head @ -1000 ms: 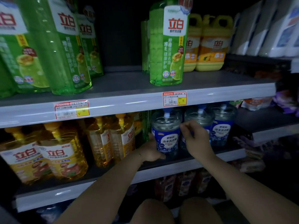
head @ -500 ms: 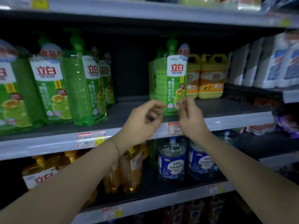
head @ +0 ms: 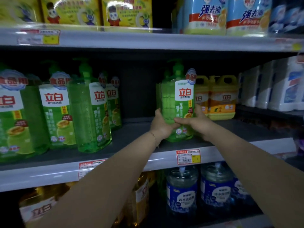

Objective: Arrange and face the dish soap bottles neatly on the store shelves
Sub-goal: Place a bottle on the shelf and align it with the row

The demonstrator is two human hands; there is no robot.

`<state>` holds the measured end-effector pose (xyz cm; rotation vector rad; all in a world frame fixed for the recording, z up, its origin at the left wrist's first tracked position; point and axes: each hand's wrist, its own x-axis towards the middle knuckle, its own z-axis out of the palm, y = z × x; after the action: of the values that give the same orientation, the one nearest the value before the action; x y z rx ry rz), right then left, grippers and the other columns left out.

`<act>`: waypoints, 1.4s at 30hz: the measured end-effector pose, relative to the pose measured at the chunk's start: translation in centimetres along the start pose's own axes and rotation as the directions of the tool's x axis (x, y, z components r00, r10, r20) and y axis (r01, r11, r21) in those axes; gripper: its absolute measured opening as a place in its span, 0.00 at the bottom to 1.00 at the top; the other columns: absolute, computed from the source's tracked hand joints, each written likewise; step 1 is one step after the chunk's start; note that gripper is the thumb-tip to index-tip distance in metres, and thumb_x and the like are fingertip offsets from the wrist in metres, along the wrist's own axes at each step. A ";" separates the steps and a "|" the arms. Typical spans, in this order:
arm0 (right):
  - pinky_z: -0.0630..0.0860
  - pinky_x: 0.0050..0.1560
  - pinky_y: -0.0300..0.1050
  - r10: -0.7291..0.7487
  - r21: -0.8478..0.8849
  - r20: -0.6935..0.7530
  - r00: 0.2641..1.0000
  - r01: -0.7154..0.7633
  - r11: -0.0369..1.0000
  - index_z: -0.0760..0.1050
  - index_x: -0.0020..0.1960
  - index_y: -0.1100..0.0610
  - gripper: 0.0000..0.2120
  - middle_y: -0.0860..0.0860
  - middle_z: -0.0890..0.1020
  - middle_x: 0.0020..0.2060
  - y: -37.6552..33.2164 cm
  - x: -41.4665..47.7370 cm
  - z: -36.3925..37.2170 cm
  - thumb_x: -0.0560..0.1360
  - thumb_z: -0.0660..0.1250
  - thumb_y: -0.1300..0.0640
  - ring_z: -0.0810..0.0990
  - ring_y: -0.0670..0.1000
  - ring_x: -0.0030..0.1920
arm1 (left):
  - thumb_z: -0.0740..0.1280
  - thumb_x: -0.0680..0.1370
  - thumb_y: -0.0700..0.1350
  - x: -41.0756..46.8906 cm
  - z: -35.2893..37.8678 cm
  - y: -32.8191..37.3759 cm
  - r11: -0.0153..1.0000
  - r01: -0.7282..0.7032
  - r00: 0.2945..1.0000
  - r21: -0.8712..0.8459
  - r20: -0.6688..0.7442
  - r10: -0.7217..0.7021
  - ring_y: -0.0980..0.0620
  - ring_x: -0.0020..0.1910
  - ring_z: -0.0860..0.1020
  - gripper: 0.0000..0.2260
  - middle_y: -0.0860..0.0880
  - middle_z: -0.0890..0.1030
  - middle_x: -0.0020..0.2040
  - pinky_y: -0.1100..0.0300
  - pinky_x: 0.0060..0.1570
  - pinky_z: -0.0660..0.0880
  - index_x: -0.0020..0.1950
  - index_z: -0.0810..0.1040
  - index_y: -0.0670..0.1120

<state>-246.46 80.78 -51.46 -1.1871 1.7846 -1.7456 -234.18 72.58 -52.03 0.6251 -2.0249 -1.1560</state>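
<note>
Grey shelf (head: 134,134), ribbed translucent green bottle (head: 171,102)

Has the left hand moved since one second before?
Yes, upward: the left hand left the blue bottles below the price tag and now grips the green bottle above it.

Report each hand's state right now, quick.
Left hand: closed on the green soap bottle, gripping its left side.
Right hand: closed on the same bottle, gripping its right side.
</note>
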 end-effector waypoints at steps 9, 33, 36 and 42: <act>0.69 0.56 0.68 0.050 0.041 0.231 0.972 -0.061 0.997 0.54 0.71 0.45 0.51 0.50 0.76 0.61 -2.6 -2.0 3.0 0.58 0.79 0.64 0.74 0.57 0.61 | 0.78 0.68 0.38 -4.6 -4.7 0.0 0.994 -0.105 0.986 -0.002 -0.130 0.104 0.54 0.54 0.75 0.34 0.53 0.75 0.52 0.61 0.51 0.73 0.69 0.65 0.45; 0.75 0.58 0.42 -0.515 0.091 0.289 0.807 0.512 0.854 0.66 0.66 0.54 0.42 0.39 0.78 0.49 -8.2 -10.1 25.8 0.57 0.82 0.58 0.77 0.40 0.53 | 0.72 0.73 0.35 -18.9 -26.4 -4.6 0.904 -0.318 0.843 0.287 -0.350 0.408 0.60 0.62 0.76 0.31 0.56 0.78 0.64 0.63 0.57 0.76 0.74 0.66 0.46; 0.73 0.62 0.48 -0.458 0.042 0.311 0.833 0.469 0.882 0.63 0.67 0.52 0.44 0.39 0.76 0.52 -8.3 -8.9 27.8 0.58 0.82 0.57 0.75 0.44 0.57 | 0.71 0.74 0.38 -18.1 -27.6 -5.7 0.947 -0.236 0.887 0.219 -0.350 0.302 0.58 0.62 0.77 0.32 0.57 0.78 0.64 0.52 0.61 0.76 0.75 0.64 0.53; 0.71 0.62 0.52 -0.379 -0.167 0.266 0.886 0.430 0.888 0.53 0.71 0.50 0.50 0.50 0.72 0.65 -7.8 -7.3 29.7 0.60 0.79 0.44 0.72 0.53 0.64 | 0.68 0.75 0.45 -15.9 -29.1 -6.5 0.968 -0.153 0.945 0.198 -0.258 0.202 0.58 0.64 0.76 0.29 0.56 0.77 0.65 0.51 0.66 0.73 0.75 0.63 0.50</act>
<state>-217.28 68.67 -50.96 -1.8920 1.7116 -1.5573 -201.27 65.11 -53.04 0.6362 -1.9082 -0.7439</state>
